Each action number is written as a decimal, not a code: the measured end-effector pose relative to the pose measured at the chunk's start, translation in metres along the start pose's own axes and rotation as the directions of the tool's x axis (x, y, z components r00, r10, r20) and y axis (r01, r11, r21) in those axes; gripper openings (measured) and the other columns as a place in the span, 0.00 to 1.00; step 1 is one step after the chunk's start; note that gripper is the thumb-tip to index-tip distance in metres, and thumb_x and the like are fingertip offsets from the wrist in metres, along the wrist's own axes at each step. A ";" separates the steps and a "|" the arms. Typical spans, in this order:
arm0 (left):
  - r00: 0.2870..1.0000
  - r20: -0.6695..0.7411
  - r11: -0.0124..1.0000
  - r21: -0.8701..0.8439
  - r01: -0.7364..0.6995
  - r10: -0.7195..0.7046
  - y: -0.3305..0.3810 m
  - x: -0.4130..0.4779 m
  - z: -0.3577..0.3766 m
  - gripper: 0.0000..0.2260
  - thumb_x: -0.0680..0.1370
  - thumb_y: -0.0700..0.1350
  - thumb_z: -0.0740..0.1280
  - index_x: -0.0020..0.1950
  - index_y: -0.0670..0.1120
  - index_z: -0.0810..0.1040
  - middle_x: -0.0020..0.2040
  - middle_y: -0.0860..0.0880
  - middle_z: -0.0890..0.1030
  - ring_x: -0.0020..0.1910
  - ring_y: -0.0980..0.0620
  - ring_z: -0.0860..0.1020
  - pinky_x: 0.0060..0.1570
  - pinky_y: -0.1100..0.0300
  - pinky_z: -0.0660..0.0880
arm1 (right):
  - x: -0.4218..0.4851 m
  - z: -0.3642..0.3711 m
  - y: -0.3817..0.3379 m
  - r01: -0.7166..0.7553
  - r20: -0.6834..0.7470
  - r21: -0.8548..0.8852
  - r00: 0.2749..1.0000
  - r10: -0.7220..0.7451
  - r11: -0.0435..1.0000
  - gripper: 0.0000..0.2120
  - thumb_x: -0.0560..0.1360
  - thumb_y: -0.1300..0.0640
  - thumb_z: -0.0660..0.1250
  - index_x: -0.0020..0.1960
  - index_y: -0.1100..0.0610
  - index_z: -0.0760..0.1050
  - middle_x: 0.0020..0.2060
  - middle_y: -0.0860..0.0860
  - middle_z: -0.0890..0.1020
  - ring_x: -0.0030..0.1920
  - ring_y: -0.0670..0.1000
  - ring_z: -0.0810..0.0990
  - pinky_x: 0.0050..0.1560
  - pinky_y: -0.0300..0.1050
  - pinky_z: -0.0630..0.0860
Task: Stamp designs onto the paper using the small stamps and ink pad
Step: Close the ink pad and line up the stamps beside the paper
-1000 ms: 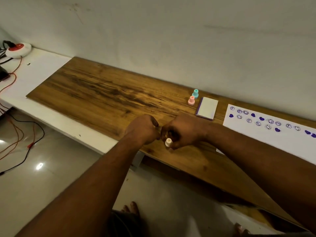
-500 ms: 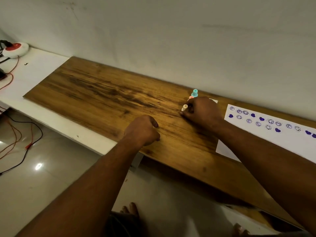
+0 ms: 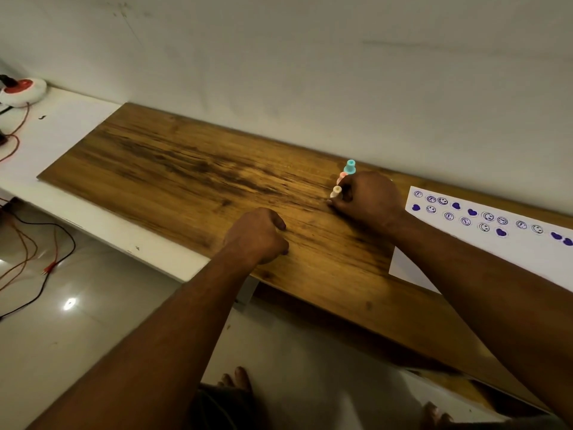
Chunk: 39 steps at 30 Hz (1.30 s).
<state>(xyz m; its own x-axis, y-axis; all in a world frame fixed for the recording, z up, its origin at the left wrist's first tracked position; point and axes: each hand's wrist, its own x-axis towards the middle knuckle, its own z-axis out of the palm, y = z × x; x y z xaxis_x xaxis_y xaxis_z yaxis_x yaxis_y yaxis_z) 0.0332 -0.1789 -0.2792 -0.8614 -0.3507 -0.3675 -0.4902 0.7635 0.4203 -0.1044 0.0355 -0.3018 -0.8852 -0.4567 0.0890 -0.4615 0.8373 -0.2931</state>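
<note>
my right hand [image 3: 367, 198] pinches a cream stamp [image 3: 336, 192] near the board's [image 3: 173, 169] far edge | teal stamp [image 3: 350, 166] and pink stamp [image 3: 343, 175] just behind it | paper [image 3: 508, 246] toward the right end, printed with purple faces and hearts | my left hand [image 3: 257, 235] fisted, empty, near edge

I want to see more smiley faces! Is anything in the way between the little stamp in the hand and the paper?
Nothing visible. The cream stamp in the right hand has only bare wooden board between it and the paper.
</note>
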 end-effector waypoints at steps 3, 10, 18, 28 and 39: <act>1.000 -0.001 1.000 0.002 -0.005 0.005 0.001 -0.001 0.000 0.23 0.65 0.50 0.84 0.57 0.58 0.83 0.66 0.51 0.79 0.61 0.50 0.78 0.57 0.51 0.80 | 0.000 -0.002 -0.001 0.005 0.007 -0.013 1.000 -0.005 1.000 0.21 0.74 0.34 0.69 0.56 0.49 0.83 0.45 0.49 0.84 0.46 0.49 0.80 0.43 0.45 0.78; 1.000 0.007 1.000 0.015 -0.008 0.007 0.004 -0.003 -0.002 0.24 0.66 0.50 0.84 0.60 0.58 0.83 0.67 0.51 0.79 0.62 0.50 0.78 0.57 0.51 0.79 | 0.000 -0.008 0.000 0.007 -0.026 0.036 1.000 -0.006 0.999 0.25 0.73 0.30 0.67 0.57 0.48 0.83 0.46 0.48 0.85 0.42 0.45 0.76 0.40 0.41 0.70; 0.998 0.002 0.996 0.051 -0.067 0.067 0.019 -0.011 -0.005 0.22 0.70 0.48 0.81 0.63 0.56 0.83 0.65 0.51 0.81 0.57 0.50 0.80 0.56 0.49 0.81 | -0.012 -0.053 0.003 -0.024 -0.152 0.035 0.988 0.029 0.999 0.26 0.74 0.27 0.63 0.51 0.47 0.85 0.40 0.46 0.84 0.41 0.47 0.78 0.37 0.41 0.73; 0.828 0.002 0.818 0.151 -0.555 0.561 0.102 -0.052 0.050 0.23 0.76 0.57 0.75 0.71 0.59 0.77 0.53 0.58 0.86 0.53 0.58 0.81 0.43 0.61 0.69 | -0.158 -0.139 0.118 -0.299 -0.038 0.073 0.952 0.303 0.951 0.21 0.67 0.31 0.73 0.53 0.43 0.81 0.43 0.41 0.83 0.42 0.44 0.80 0.40 0.43 0.72; 0.799 0.180 0.651 0.491 -0.578 0.573 0.148 -0.072 0.105 0.33 0.80 0.67 0.63 0.82 0.57 0.61 0.77 0.48 0.71 0.70 0.44 0.74 0.60 0.49 0.77 | -0.265 -0.119 0.180 -0.544 0.165 -0.120 0.814 0.557 0.830 0.44 0.68 0.34 0.76 0.77 0.52 0.67 0.75 0.54 0.70 0.73 0.58 0.69 0.71 0.54 0.69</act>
<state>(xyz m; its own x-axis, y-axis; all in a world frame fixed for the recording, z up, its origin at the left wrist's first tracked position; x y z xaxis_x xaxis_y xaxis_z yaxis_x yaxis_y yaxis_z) 0.0372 0.0162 -0.2777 -0.9454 0.2555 -0.2024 0.2443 0.9665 0.0787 0.0402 0.3427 -0.2644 -0.9678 0.0454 -0.2477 0.0913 0.9799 -0.1774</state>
